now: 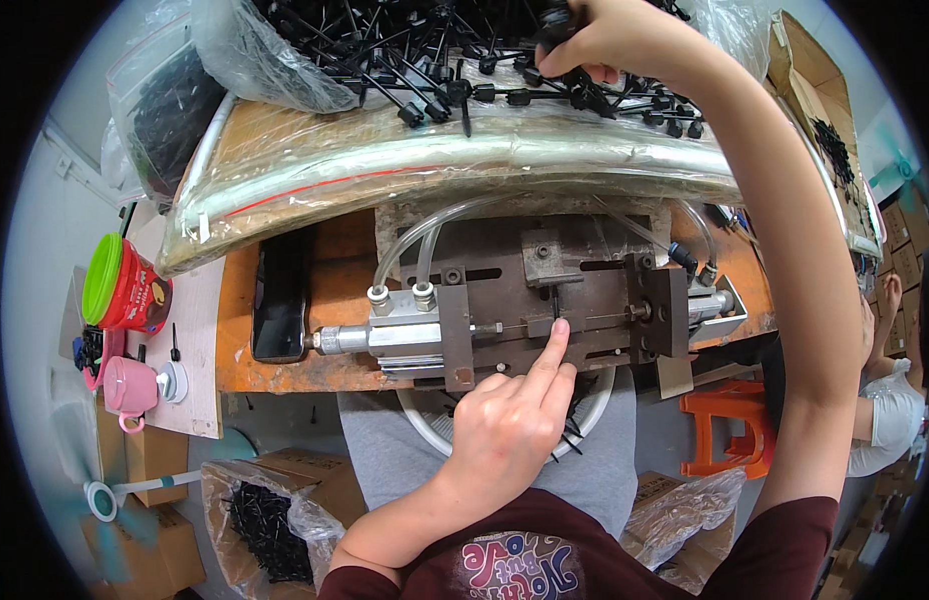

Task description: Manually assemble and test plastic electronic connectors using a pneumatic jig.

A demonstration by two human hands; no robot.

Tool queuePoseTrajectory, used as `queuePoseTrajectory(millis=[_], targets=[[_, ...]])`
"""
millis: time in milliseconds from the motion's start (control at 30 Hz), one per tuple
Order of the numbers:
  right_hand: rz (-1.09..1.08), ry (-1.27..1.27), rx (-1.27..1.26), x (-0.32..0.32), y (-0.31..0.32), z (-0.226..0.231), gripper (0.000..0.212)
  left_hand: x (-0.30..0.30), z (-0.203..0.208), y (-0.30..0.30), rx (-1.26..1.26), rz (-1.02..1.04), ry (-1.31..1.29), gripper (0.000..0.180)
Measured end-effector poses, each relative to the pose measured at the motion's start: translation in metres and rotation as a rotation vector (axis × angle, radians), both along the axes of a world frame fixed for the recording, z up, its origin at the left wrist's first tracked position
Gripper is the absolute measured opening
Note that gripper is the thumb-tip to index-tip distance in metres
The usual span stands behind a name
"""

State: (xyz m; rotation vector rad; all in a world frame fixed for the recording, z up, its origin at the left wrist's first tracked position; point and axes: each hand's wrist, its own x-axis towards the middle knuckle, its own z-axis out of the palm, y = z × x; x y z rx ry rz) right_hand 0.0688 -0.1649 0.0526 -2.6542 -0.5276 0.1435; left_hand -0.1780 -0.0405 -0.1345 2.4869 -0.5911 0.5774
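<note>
My left hand (515, 420) is over the middle of a dark metal fixture (505, 290). Its index finger is stretched out, the tip against a small black stick-like part (557, 300) standing in the fixture's centre block; the other fingers curl loosely around nothing visible. My right hand (610, 45) reaches far forward to a heap of black plastic stems with knobbed ends (425, 80). Thumb and fingers there close on a black plastic part (558, 27), partly cut off by the picture's top edge.
Silver air cylinders (405, 340) with clear hoses flank the fixture. A phone (282, 300) lies left on the orange bench. Further left are a red tub (137, 290) and pink mug (130, 385). Below sit a white basket (425, 430) and a carton of black parts (270, 530); an orange stool (725, 430) stands right.
</note>
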Motion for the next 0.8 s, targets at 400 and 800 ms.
queuePoseTrajectory(millis=[400,800], targets=[[0.042,0.157,1.136,-0.022,-0.047,-0.030,0.022,-0.022,0.034,0.022,-0.280,-0.270,0.221,0.044],[0.061,0.722,1.381,-0.188,-0.050,-0.120,0.020,-0.008,0.044,0.035,-0.605,-0.203,0.155,0.036]])
